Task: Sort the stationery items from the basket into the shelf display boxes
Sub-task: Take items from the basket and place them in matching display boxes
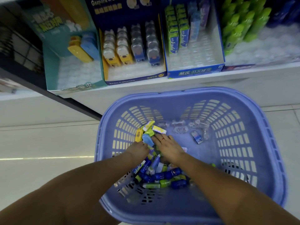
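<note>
Fingers (159,138) of right hand (168,147) spread on small colourful stationery packs (162,175), near-left in lilac slotted plastic basket (186,93); left hand (139,150) buried, grip unclear. Risk: mixed grab lands in wrong far cardboard display box (194,73).

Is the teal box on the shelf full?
Nearly empty. The teal box holds only a yellow piece and a blue piece at the back.

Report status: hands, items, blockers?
Left hand in stationery pile, grip unclear; right hand resting on it. Basket far from empty. Shelf boxes unobstructed.
</note>
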The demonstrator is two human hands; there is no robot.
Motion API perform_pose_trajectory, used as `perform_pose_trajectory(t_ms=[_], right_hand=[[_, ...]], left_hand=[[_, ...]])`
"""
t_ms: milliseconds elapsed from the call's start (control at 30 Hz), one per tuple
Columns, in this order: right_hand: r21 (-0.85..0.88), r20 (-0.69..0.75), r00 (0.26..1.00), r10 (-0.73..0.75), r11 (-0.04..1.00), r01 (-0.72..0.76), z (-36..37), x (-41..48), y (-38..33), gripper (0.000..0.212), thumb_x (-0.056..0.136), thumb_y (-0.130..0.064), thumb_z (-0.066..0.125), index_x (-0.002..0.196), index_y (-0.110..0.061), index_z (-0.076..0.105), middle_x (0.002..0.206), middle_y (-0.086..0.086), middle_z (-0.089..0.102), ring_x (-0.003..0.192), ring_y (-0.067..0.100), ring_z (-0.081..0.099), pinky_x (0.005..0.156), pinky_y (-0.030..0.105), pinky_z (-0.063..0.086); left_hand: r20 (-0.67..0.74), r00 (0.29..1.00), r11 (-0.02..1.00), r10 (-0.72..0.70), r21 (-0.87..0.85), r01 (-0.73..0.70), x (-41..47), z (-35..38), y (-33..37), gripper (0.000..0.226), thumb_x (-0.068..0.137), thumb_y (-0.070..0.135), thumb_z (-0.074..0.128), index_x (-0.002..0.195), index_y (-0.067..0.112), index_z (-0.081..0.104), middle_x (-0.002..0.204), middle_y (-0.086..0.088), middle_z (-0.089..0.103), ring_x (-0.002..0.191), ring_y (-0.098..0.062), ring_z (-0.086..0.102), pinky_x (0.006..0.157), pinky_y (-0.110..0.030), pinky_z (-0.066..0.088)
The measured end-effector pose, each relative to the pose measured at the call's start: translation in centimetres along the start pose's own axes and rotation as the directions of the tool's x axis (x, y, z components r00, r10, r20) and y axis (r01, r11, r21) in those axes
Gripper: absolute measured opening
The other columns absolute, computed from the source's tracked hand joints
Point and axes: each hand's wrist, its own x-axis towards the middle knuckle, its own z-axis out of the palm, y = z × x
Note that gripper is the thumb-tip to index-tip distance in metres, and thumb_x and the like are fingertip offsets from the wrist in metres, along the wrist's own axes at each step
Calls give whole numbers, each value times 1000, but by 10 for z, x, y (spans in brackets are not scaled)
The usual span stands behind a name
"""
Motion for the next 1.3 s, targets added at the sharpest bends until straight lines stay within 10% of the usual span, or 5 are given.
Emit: perform_pose_trajectory(t_ms=[633,767,933,1067,1300], right_hand=[[186,334,888,317,901,-392,-15,-35,31,107,73,-19,79,150,-20,5,154,20,0,129,45,34,93,46,46],[86,310,879,362,910,-405,-9,-37,24,102,78,-21,74,150,-18,1,155,20,-1,138,45,18,100,45,40],[95,322,817,479,842,-531,-3,-28,8,96,85,-3,61,150,-20,-9,156,21,-12,143,41,7,106,39,35],[215,313,830,462,816,-536,-4,-32,14,84,87,1,57,150,-25,7,156,18,-10,140,45,13,96,44,43],[285,283,819,499,771,-569,-1,-42,29,81,74,-13,73,138,-23,25,150,20,3,129,45,31,91,43,47]], left_hand=[[447,893,978,50,160,-134,25,-16,-2,32,80,37,74,99,15,59,88,3,57,75,-17,58,70,-34,49],[311,950,978,20,-203,45,10,-25,-26,32,70,37,79,75,12,60,67,0,51,58,-17,49,51,-28,40],[236,962,156,-139,-954,257,-11,-37,-37,31,70,29,82,81,9,62,74,-6,63,61,-16,62,50,-24,49],[158,984,-757,-88,-653,37,-24,-41,-11,26,84,26,71,105,12,63,89,-4,74,83,-18,72,75,-41,58],[-88,975,-973,-203,-93,-211,-52,-48,17,41,76,28,65,113,8,64,82,-5,71,81,-20,72,68,-39,59]])
